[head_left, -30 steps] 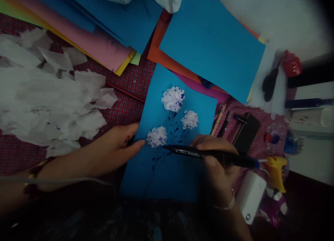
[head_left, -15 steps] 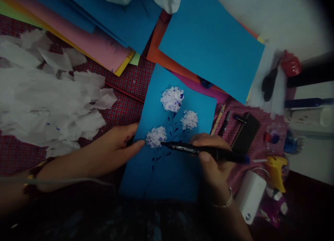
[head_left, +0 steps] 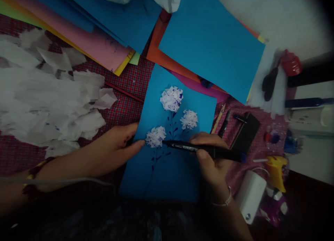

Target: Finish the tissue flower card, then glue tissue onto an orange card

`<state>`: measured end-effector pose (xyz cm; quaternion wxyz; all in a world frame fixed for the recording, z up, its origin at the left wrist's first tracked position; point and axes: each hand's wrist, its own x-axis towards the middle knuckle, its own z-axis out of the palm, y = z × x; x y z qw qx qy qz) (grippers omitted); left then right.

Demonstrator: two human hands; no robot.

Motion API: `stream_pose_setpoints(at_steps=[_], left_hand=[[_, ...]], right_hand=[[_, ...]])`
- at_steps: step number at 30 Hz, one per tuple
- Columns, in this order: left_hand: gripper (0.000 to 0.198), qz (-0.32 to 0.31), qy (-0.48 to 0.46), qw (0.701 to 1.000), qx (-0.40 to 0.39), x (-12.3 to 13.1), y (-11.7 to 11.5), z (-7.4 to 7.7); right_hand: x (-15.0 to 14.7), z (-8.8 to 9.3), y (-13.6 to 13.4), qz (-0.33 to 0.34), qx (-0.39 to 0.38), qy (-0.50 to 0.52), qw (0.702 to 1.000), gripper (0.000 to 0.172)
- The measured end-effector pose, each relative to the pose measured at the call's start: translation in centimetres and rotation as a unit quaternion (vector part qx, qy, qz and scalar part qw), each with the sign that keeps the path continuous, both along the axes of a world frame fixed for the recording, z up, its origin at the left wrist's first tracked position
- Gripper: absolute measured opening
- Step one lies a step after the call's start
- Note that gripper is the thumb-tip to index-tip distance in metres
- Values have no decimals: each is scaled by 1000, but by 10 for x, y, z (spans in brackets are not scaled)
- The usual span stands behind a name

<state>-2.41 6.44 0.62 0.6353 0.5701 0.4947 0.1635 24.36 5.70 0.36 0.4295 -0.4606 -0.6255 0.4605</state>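
A blue sheet of paper [head_left: 180, 178] lies in front of me with three crumpled white paper flowers: an upper one [head_left: 171, 98], a right one [head_left: 189, 119] and a lower left one [head_left: 156, 136]. Dark blue stems and leaves are drawn below them. Closed around a black marker pen [head_left: 208, 151], my right hand [head_left: 214, 161] keeps its tip at the right edge of the lower left flower. My left hand [head_left: 117, 147] grips the sheet's left edge, thumb on top; its other fingers are partly hidden.
Torn white paper pieces [head_left: 47, 95] are heaped at left. Coloured sheets [head_left: 104, 46] and another blue sheet [head_left: 214, 42] lie beyond. At right are a black box [head_left: 246, 129], a white power bank-like object [head_left: 252, 195], a yellow object [head_left: 277, 171] and scissors [head_left: 270, 82].
The marker has shifted slightly, its tip moving a little right and up. My left hand and the sheet stay in place.
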Motion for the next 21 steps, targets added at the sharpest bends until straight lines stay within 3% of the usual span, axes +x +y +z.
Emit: stream_pose_setpoints(at_steps=[5,13,21], left_hand=[[25,3,-18,1000,-24,0,-1,0],[25,-3,-17,999,-27,0,0,0],[26,-10,-2,1000,-22,0,1,1]], right_hand=[[4,5,0,-41,-9,39,998,12],[-4,2,-2,-6,-19,23,1000,11],[-4,6,-4,-25,-56,59,996,13]])
